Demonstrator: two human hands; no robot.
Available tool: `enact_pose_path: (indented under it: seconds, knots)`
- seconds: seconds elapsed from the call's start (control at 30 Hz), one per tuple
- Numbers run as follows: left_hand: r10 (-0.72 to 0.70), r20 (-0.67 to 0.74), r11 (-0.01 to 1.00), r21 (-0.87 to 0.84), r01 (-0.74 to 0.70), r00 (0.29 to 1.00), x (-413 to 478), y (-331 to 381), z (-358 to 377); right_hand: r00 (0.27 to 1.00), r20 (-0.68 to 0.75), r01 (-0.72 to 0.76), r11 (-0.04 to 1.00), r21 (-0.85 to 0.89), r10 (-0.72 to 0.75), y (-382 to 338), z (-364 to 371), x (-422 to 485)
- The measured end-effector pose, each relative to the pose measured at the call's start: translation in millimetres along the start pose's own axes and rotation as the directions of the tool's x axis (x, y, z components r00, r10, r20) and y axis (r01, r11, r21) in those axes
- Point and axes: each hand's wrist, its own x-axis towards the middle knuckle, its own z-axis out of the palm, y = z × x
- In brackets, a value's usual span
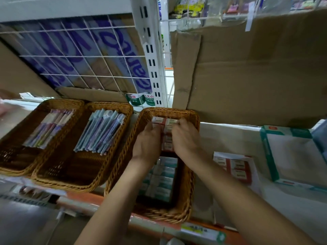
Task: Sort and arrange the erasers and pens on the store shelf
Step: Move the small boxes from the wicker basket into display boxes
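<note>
Wicker basket (pixel 193 183) on the shelf: left hand (pixel 147 141) and right hand (pixel 185 138), both hands curled, grip the red erasers (pixel 167 139) at its far end; teal erasers (pixel 163 181) lie nearer.

1. Three wicker baskets: left basket (pixel 62 101), middle basket (pixel 109 104), right basket (pixel 169 110).
2. Two pen bundles: left bundle (pixel 49 128), middle bundle (pixel 100 131).
3. Two eraser groups in the right basket: red-labelled erasers (pixel 167 140) and teal-labelled erasers (pixel 162 179); the single pieces are too blurred to count.
4. Two hands: left hand (pixel 146 138), right hand (pixel 185 137).
5. One open eraser pack (pixel 233 167).
</note>
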Motion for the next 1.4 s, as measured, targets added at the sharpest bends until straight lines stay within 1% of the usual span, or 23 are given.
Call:
enact_pose_path:
  seconds: [0.07, 0.13, 0.3, 0.43, 0.53, 0.63, 0.77, 0.83, 0.9, 0.97, 1.07, 1.13, 1.27, 1.33, 1.4]
  knots:
    - [0.000, -0.077, 1.000, 0.015, 0.002, 0.997, -0.2, -1.0, 0.9, 1.000, -0.008, -0.013, 1.000, -0.004, 0.013, -0.9, 2.5, 0.4]
    - [-0.010, -0.106, 1.000, 0.003, 0.010, 0.994, 0.7, -0.9, 0.8, 1.000, -0.023, -0.017, 1.000, 0.004, 0.017, 0.3, 3.0, 1.3]
    - [-0.060, -0.103, 0.998, 0.015, 0.062, 0.993, 7.4, 4.2, -4.4, 0.999, -0.009, -0.035, 0.998, 0.061, 0.036, 1.6, 1.6, -0.1]
    - [-0.111, -0.046, 0.990, 0.080, 0.115, 0.993, 9.0, 9.2, -11.7, 0.999, -0.011, -0.030, 0.996, 0.085, 0.031, 3.1, 2.4, -1.7]
    - [-0.140, -0.030, 0.984, 0.105, 0.143, 0.990, 5.6, 9.9, -16.0, 1.000, -0.009, -0.016, 0.993, 0.116, 0.018, 5.5, 1.1, -1.4]
    - [-0.122, -0.045, 0.991, 0.042, 0.124, 0.991, -2.0, 8.2, -20.2, 0.998, -0.061, -0.008, 0.989, 0.147, 0.017, 9.7, -5.0, -6.7]
    - [-0.129, -0.088, 0.984, -0.138, 0.116, 0.988, -18.5, 28.4, -40.4, 0.987, -0.160, 0.011, 0.979, 0.203, 0.022, 30.3, -29.1, -31.9]
    - [-0.082, -0.091, 0.983, -0.174, 0.066, 0.992, -27.3, 48.8, -48.5, 0.988, -0.152, -0.002, 0.986, 0.167, 0.027, 48.5, -42.4, -49.3]
    - [-0.002, -0.090, 0.980, -0.198, -0.015, 0.996, -35.8, 69.1, -50.0, 0.991, -0.116, -0.054, 0.986, 0.157, 0.073, 68.7, -52.2, -68.1]
    - [0.091, -0.055, 0.974, -0.205, -0.100, 0.994, -43.5, 86.2, -48.0, 0.990, -0.078, -0.103, 0.978, 0.181, 0.119, 87.8, -59.7, -88.7]
    - [0.225, 0.040, 0.955, -0.209, -0.212, 0.973, -54.0, 108.2, -40.8, 0.985, -0.013, -0.161, 0.947, 0.278, 0.172, 110.5, -64.8, -119.4]
    - [0.281, 0.110, 0.945, -0.202, -0.255, 0.953, -60.9, 118.1, -31.5, 0.984, 0.029, -0.179, 0.944, 0.275, 0.178, 121.1, -62.1, -133.7]
    - [0.263, 0.277, 0.963, -0.134, -0.234, 0.924, -76.4, 127.2, -12.5, 0.967, 0.148, -0.234, 0.953, 0.193, 0.207, 129.9, -48.7, -150.8]
    - [0.270, 0.302, 0.963, -0.105, -0.249, 0.914, -78.0, 132.9, -8.7, 0.958, 0.168, -0.256, 0.956, 0.142, 0.232, 130.2, -40.6, -153.8]
    - [0.276, 0.313, 0.961, -0.088, -0.262, 0.909, -79.5, 140.4, -6.8, 0.964, 0.144, -0.243, 0.963, 0.117, 0.225, 129.5, -35.0, -154.9]
